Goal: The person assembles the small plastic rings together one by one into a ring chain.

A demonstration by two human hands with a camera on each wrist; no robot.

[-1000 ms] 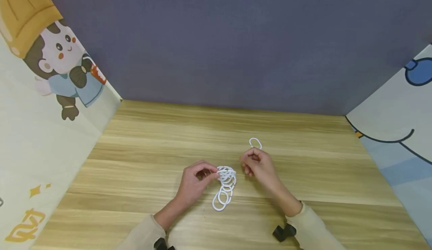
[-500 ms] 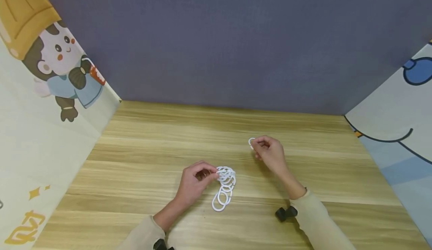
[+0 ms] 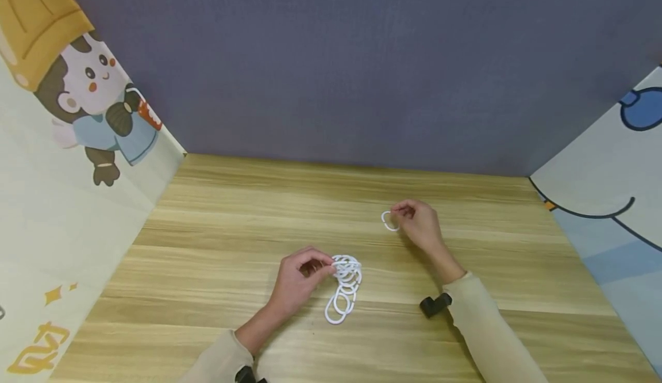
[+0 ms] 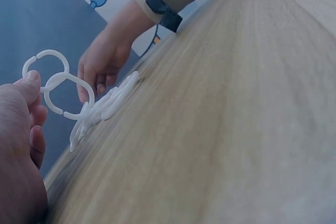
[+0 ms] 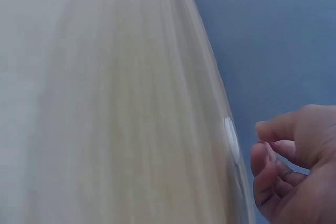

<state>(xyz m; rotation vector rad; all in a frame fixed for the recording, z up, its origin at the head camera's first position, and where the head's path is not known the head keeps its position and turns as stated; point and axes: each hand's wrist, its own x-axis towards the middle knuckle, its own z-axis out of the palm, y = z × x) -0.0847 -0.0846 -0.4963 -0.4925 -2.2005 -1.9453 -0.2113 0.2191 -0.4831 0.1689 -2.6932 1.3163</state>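
My left hand [image 3: 297,282] pinches the end link of a white plastic link chain [image 3: 345,285] between thumb and forefinger. In the left wrist view that end link [image 4: 59,56] is lifted, with another link hanging from it. The other links overlap in a small heap on the table. Farther back, a single white plastic link [image 3: 385,223] with a gap in its side lies apart from the chain. My right hand [image 3: 420,225] is at its right edge, fingers bent. The right wrist view has the thumb and forefinger parted, close beside the loose link [image 5: 231,141].
Both hands work over a wood-grain table [image 3: 233,210]. A dark blue-grey panel [image 3: 351,72] rises behind it. Panels with cartoon prints flank it, the left panel [image 3: 41,210] and the right panel [image 3: 579,199]. Each wrist bears a black device [image 3: 435,305].
My right hand has moved back and to the right, passing over the loose link to its right side. My left hand and the chain have stayed in place.
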